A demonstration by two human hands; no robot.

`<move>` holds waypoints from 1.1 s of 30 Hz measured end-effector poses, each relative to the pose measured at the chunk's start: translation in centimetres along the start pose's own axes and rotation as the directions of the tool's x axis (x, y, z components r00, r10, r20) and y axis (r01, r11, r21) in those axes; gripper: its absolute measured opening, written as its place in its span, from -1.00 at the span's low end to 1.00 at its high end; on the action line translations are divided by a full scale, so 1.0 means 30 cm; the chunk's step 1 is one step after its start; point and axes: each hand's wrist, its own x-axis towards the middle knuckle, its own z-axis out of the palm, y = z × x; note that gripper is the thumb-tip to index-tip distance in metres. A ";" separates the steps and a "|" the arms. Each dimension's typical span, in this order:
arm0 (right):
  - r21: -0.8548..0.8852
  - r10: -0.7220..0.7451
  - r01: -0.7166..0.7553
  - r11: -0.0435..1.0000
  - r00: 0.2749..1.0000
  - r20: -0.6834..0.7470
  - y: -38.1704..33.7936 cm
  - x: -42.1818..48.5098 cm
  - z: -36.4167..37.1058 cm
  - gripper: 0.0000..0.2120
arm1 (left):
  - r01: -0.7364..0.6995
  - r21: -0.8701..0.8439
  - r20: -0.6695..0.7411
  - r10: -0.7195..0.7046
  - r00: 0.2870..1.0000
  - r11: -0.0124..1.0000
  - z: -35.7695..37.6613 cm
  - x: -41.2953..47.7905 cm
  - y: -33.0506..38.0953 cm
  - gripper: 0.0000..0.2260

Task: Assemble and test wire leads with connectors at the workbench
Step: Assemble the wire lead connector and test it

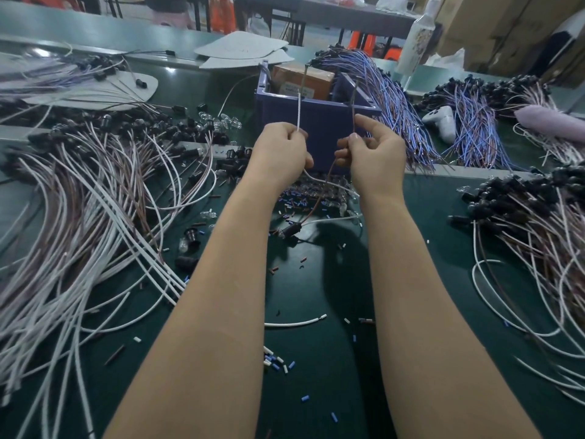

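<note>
Snipped bits of insulation (275, 362) litter the green surface (326, 391) between the forearms, probably stripping waste. Farther out, a black connector (291, 231) sits low beneath the hands, and its two leads rise into them. The left hand (281, 150) pinches the white wire (299, 112) and the right hand (370, 156) pinches the brown wire (353, 99). The hands are close but apart, with the wire tips upright, likely to keep the ends separated for testing. Just beyond stands a blue bin (316, 112), and loose wires (95, 217) are heaped outside the left hand.
</note>
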 end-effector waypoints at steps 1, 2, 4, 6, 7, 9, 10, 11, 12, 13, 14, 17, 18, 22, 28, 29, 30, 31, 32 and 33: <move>-0.004 0.004 -0.004 1.000 1.000 0.003 0.000 -0.001 0.001 -0.68 | 0.000 0.003 0.007 0.000 1.000 1.000 0.001 0.000 -0.001 -0.80; -0.005 0.010 -0.010 1.000 1.000 0.005 0.000 -0.002 0.001 -0.68 | 0.000 0.008 0.013 0.000 1.000 1.000 0.001 0.001 -0.002 -0.80; -0.002 0.019 -0.019 1.000 1.000 0.011 -0.003 -0.002 -0.001 -0.68 | -0.004 0.018 0.018 0.004 1.000 1.000 0.003 0.001 -0.004 -0.80; 0.000 0.023 -0.023 1.000 1.000 0.014 -0.005 0.000 -0.004 -0.67 | -0.007 0.022 0.019 0.007 1.000 1.000 0.003 0.004 -0.005 -0.80; 0.000 0.023 -0.023 1.000 1.000 0.015 -0.005 0.001 -0.004 -0.67 | -0.008 0.021 0.019 0.007 1.000 1.000 0.003 0.005 -0.005 -0.80; -0.003 0.023 -0.023 1.000 1.000 0.021 -0.005 0.002 -0.006 -0.66 | -0.008 0.025 0.022 0.008 1.000 1.000 0.004 0.006 -0.006 -0.79; -0.008 0.022 -0.022 1.000 0.999 0.027 -0.005 0.002 -0.006 -0.65 | -0.009 0.028 0.024 0.009 1.000 1.000 0.005 0.006 -0.007 -0.79; -0.012 0.021 -0.021 1.000 0.999 0.035 -0.005 0.001 -0.006 -0.64 | -0.011 0.031 0.027 0.010 1.000 0.999 0.005 0.007 -0.008 -0.79; -0.018 0.020 -0.019 1.000 0.999 0.042 -0.006 0.001 -0.007 -0.64 | -0.013 0.033 0.030 0.012 0.999 0.999 0.006 0.006 -0.009 -0.79; -0.023 0.020 -0.019 1.000 0.999 0.048 -0.007 0.001 -0.008 -0.63 | -0.014 0.035 0.034 0.012 0.999 0.999 0.006 0.006 -0.008 -0.79; -0.026 0.025 -0.024 0.999 0.998 0.052 -0.010 0.001 -0.011 -0.63 | -0.014 0.037 0.038 0.013 0.999 0.999 0.007 0.005 -0.008 -0.79; -0.081 0.059 -0.055 0.995 0.998 0.037 -0.018 0.002 -0.023 -0.67 | -0.015 0.043 0.038 0.014 0.999 0.999 0.003 0.002 -0.005 -0.78; -0.166 0.045 -0.043 0.985 0.999 0.006 -0.024 0.003 -0.028 -0.70 | -0.013 0.043 0.042 0.012 0.999 0.999 0.000 0.001 -0.003 -0.79; -0.533 -0.179 0.133 0.835 0.983 -0.035 -0.101 -0.010 -0.069 -0.90 | 0.011 0.052 0.087 -0.016 0.996 0.999 -0.011 -0.012 0.011 -0.77; -0.745 0.435 0.537 0.395 0.605 0.667 -0.167 -0.156 -0.008 -0.74 | 0.124 0.332 0.002 -0.132 0.991 0.935 -0.060 -0.019 0.034 -0.77; -0.760 0.489 0.537 0.366 0.584 0.648 -0.150 -0.175 0.005 -0.71 | 0.145 0.363 -0.001 -0.155 0.988 0.920 -0.071 -0.029 0.036 -0.76; -0.775 0.505 0.518 0.363 0.589 0.631 -0.130 -0.185 0.015 -0.71 | 0.149 0.397 0.005 -0.164 0.986 0.906 -0.081 -0.041 0.037 -0.75; -0.779 0.492 0.511 0.364 0.604 0.627 -0.116 -0.191 0.021 -0.73 | 0.136 0.433 0.018 -0.159 0.987 0.891 -0.091 -0.051 0.036 -0.75; -0.780 0.475 0.505 0.370 0.619 0.626 -0.118 -0.193 0.021 -0.75 | 0.116 0.461 0.032 -0.147 0.989 0.880 -0.102 -0.061 0.038 -0.73; -0.773 0.420 0.497 0.395 0.650 0.633 -0.122 -0.184 0.017 -0.78 | 0.091 0.476 0.043 -0.127 0.991 0.874 -0.113 -0.070 0.042 -0.72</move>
